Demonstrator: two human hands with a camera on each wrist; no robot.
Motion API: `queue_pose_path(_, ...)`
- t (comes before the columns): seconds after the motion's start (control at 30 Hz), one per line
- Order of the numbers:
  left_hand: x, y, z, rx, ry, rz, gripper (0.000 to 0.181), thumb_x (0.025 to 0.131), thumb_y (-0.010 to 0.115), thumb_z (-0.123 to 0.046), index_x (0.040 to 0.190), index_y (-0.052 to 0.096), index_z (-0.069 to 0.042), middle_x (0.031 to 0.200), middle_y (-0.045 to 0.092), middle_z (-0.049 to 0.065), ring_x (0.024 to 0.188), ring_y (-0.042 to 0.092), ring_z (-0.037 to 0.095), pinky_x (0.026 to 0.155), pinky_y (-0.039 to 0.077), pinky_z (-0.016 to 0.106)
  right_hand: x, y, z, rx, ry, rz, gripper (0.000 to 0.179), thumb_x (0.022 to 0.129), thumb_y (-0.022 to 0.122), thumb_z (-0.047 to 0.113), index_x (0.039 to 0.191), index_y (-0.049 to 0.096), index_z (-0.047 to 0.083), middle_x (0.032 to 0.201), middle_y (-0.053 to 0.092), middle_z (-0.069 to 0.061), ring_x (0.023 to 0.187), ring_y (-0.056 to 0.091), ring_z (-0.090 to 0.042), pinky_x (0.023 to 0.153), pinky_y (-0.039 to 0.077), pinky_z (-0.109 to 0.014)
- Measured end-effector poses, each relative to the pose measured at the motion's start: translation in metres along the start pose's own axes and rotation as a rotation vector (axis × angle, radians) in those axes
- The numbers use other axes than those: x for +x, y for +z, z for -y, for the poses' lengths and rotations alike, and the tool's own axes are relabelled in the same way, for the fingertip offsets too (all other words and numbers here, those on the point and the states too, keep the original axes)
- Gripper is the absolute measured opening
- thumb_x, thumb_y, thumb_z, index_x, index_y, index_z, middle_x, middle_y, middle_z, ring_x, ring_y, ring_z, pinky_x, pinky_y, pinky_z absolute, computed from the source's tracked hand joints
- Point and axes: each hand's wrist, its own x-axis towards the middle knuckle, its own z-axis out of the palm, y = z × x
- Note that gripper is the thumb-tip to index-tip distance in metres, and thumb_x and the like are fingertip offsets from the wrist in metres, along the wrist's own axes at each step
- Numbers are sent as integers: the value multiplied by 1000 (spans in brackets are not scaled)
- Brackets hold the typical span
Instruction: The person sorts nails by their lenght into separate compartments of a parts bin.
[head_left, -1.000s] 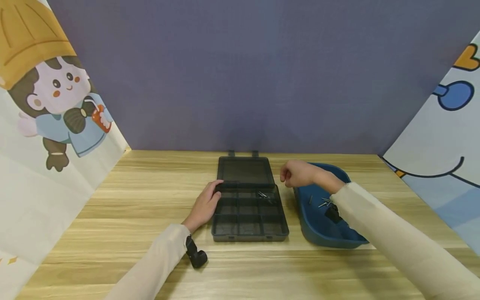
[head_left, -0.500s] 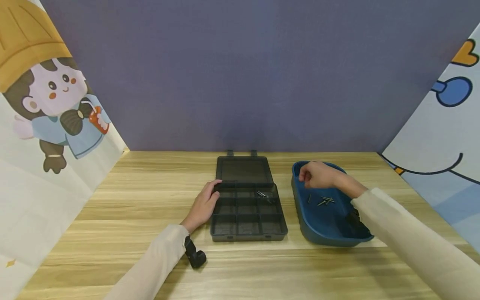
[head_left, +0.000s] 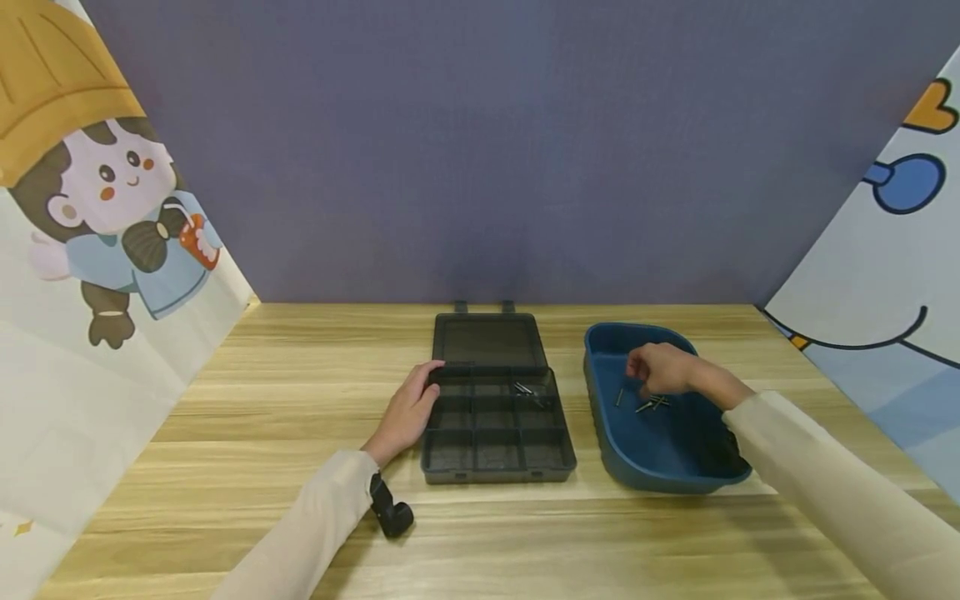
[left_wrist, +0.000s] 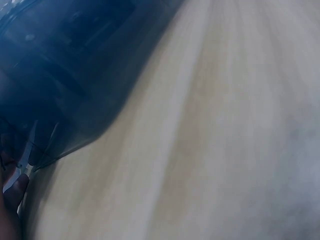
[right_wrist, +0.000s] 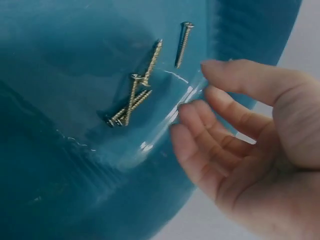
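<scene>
My left hand [head_left: 406, 417] rests along the left side of a dark translucent compartment box [head_left: 497, 479], its thumb and forefinger at the rim. The box's lid [head_left: 491, 340] lies folded back behind it. A few small metal pieces [head_left: 527, 389] lie in the far right compartment. Over a blue plastic basin [head_left: 626, 467], my right hand [head_left: 662, 369] hangs with fingers loosely bent and nothing between them. Several brass-coloured screws [right_wrist: 131, 100] lie crossed on the basin floor, and a single screw [right_wrist: 184, 45] lies apart, just beyond the right thumb tip.
The wooden table [head_left: 322, 358] runs back to a grey-purple panel [head_left: 480, 150]. The basin stands a short way right of the box. A black wrist camera [head_left: 392, 510] hangs from the left wrist beside the box's near left corner.
My right hand has moved from the gap beside the box rightward over the basin, then lower towards the screws, its fingers loosening. The left hand stays on the box.
</scene>
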Motion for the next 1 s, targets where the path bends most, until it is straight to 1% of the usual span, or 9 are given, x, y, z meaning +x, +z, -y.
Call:
queue_pose_path(0.1,0,0,0,-4,-3,-1,41,98,41,-11,139,46,-6,140,47,15,132,43,35,107,34,52,0,2,-3,9,24,26,34,72,74,2,101,58,-5,89,58,-14,79,54,-22,68,48,-36)
queue_pose_path(0.3,-1,0,0,-1,3,-2,41,98,42,-11,139,46,-6,140,47,15,132,43,35,108,34,52,2,7,-6,46,104,102,53,68,74,-3,115,51,-10,99,55,-20,83,53,-27,67,48,-35)
queue_pose_path(0.4,-1,0,1,6,4,0,41,98,42,-11,139,45,-6,141,47,15,132,42,35,107,34,52,4,12,-8,38,132,133,58,66,76,-3,117,50,-10,103,55,-23,90,55,-31,72,51,-38)
queue_pose_path(0.47,-1,0,0,3,-3,4,41,98,41,-11,139,45,-7,141,47,15,133,42,34,108,34,52,5,14,-9,22,139,139,58,64,77,-4,116,50,-9,105,56,-23,95,56,-34,77,52,-41)
queue_pose_path(0.57,0,0,0,-2,-3,2,41,98,42,-11,139,45,-6,141,47,15,133,42,34,108,34,52,7,17,-11,-8,133,126,57,63,77,-5,113,52,-9,103,58,-22,95,56,-34,78,51,-42)
queue_pose_path(0.67,0,0,1,1,2,-2,41,98,42,-10,139,45,-6,140,47,15,132,43,35,108,34,52,8,20,-13,3,128,92,52,62,73,-8,109,52,-7,96,57,-18,85,54,-28,71,50,-36)
queue_pose_path(0.8,0,0,0,-3,-2,4,41,99,41,-11,140,44,-6,141,46,15,133,42,35,108,33,52,8,24,-15,35,108,49,37,65,65,-9,100,53,-3,82,55,-10,69,49,-19,59,43,-29)
queue_pose_path(0.9,0,0,0,-7,-4,5,41,99,41,-11,140,44,-6,141,46,16,133,42,34,108,33,52,8,25,-15,55,100,41,26,70,60,-8,93,54,0,75,54,-6,64,48,-16,57,41,-27)
queue_pose_path(1.0,0,-1,-1,-12,1,0,41,99,41,-10,139,45,-5,140,47,16,133,42,34,108,33,52,9,25,-15,62,92,33,18,71,60,-7,86,57,3,72,54,-3,62,48,-14,57,40,-26)
